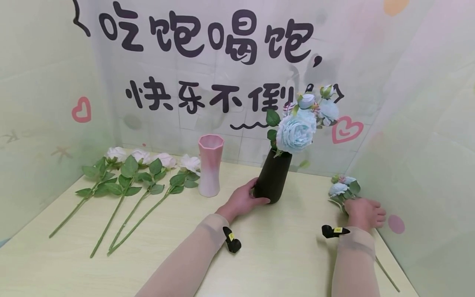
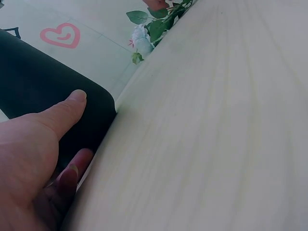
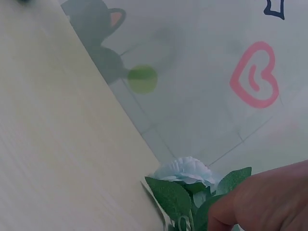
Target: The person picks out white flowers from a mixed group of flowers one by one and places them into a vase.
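Note:
My left hand (image 1: 243,201) grips the lower part of a black vase (image 1: 273,177), which leans to the right in the head view. In the left wrist view the thumb (image 2: 67,113) lies along the vase's dark side. Light blue artificial roses (image 1: 297,130) with green leaves stand in its mouth. At the table's right edge my right hand (image 1: 364,213) pinches another light blue artificial flower (image 1: 338,189) just below its bloom and leaves. That flower's thin stem runs under the forearm toward the front. Leaves partly hide the right fingertips in the right wrist view.
A pink and white vase (image 1: 210,165) stands left of the black one. Several pale pink and white artificial roses (image 1: 130,167) with long stems lie on the left of the wooden table (image 1: 289,255). A printed curtain (image 1: 208,70) hangs behind and along both sides.

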The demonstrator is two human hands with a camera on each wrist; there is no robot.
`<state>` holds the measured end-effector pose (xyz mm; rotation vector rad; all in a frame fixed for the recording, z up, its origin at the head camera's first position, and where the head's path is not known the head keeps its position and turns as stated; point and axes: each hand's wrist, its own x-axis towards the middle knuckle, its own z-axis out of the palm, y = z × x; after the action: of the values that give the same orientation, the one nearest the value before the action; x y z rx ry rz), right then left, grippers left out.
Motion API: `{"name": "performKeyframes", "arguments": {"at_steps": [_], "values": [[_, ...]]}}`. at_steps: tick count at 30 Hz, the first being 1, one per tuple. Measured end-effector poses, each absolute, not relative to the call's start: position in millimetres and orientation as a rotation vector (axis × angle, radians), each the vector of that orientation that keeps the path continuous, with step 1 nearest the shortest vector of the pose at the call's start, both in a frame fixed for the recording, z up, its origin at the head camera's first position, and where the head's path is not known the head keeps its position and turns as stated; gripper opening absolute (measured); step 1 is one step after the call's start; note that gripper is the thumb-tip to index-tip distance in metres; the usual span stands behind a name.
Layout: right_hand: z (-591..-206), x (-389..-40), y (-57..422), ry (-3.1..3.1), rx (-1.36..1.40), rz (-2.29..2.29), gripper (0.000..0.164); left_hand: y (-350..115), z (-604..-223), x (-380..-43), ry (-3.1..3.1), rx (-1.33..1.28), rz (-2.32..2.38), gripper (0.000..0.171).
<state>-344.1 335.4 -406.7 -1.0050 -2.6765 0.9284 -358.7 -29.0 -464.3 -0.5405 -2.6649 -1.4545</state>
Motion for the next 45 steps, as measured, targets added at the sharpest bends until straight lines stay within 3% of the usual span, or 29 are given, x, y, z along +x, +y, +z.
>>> {"name": "performKeyframes", "arguments": {"at_steps": [19,33,45], "values": [[-407.6,-338.4,340.3,-2.973,-0.882,0.895,0.043,-29.4,-463.3,-358.3,-2.665,-0.535,-1.454,0.082],[-403.5,-338.2,335.9,-2.929,-0.828,0.939,0.06,-30.0,-463.0,-358.0,-2.664,-0.543,-1.442,0.08],[-415.8,-343.0,336.9,-2.9,-0.637,0.855,0.041,-28.5,-462.6,-357.7,-2.655,-0.544,-1.453,0.08]]}}
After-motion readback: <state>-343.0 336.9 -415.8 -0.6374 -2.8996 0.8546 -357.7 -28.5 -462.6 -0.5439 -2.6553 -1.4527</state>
